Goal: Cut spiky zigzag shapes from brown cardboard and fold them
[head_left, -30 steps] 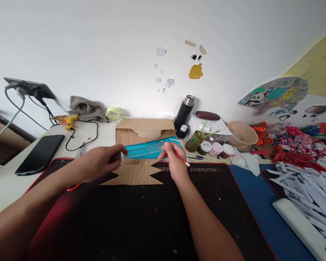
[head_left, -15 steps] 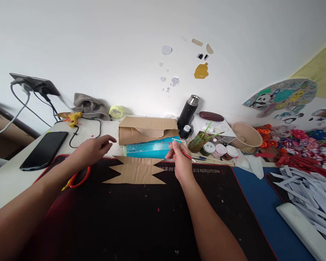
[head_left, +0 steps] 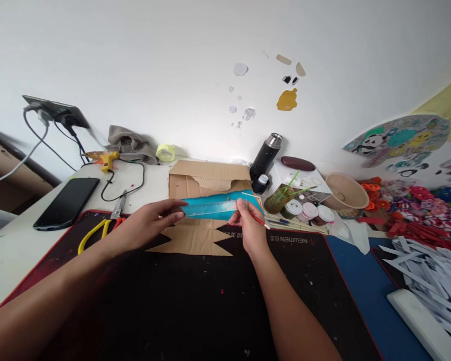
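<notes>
A clear ruler (head_left: 210,208) is stretched between my two hands, raised above the blue sheet. My left hand (head_left: 156,219) pinches its left end between thumb and fingers. At the other end, my right hand (head_left: 250,218) grips the ruler and also keeps a thin red pencil (head_left: 260,221) in its fingers. Beneath lies a piece of brown cardboard (head_left: 195,241) with zigzag-cut sides, flat on the black mat (head_left: 195,311). Scissors with yellow and red handles (head_left: 97,233) rest by my left forearm, which partly hides them.
Behind the ruler stands a folded cardboard piece (head_left: 210,173) on the blue sheet (head_left: 220,214). A black flask (head_left: 266,154), paint jars (head_left: 293,207) and a bowl (head_left: 348,190) are at back right. A phone (head_left: 66,203) and glue gun (head_left: 105,160) lie left.
My left hand has moved right and closed on the ruler, which is now lifted off the blue sheet. My right hand has taken its other end. The view has shifted slightly.
</notes>
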Tool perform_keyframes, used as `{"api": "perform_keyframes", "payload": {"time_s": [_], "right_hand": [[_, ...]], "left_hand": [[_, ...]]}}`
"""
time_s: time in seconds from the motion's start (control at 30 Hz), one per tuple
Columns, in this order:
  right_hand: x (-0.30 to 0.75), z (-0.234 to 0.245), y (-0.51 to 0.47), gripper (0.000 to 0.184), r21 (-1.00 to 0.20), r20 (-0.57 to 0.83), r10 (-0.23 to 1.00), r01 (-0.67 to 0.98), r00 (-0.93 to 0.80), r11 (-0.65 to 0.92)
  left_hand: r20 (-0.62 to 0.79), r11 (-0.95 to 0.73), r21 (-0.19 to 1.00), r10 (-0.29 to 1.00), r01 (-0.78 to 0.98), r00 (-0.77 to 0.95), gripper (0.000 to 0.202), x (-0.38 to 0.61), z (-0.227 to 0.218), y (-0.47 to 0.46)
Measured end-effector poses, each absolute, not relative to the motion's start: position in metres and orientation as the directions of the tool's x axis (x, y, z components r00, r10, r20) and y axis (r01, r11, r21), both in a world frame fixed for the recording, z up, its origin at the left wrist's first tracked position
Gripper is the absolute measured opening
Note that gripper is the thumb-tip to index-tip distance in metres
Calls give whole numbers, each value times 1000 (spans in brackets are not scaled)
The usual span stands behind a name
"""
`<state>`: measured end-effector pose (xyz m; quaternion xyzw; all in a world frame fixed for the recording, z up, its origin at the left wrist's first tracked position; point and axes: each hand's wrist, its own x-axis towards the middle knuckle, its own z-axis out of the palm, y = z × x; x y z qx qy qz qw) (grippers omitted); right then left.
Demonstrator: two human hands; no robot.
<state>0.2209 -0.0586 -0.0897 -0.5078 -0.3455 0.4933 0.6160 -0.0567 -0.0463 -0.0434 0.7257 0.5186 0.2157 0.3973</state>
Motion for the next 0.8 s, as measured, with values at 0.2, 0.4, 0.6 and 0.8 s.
{"api": "perform_keyframes", "payload": {"time_s": [0.2, 0.4, 0.6, 0.8], "right_hand": [[217, -91, -62, 49, -979, -62, 978, -203, 198, -21], [218, -90, -62, 48, -970, -70, 982, -242, 175, -26], [219, -89, -61, 52, -968, -79, 979, -250, 187, -30], [219, -86, -62, 51, -970, -85, 979, -238, 186, -39]], "left_hand": [[-136, -71, 844, 931, 532, 340, 54, -58, -50, -45], [-127, -56, 865, 937, 498, 325, 53, -66, -50, -50], [-115, -82, 846, 937, 527, 331, 53, -71, -49, -52], [-66, -119, 813, 954, 570, 293, 50, -69, -39, -58]]}}
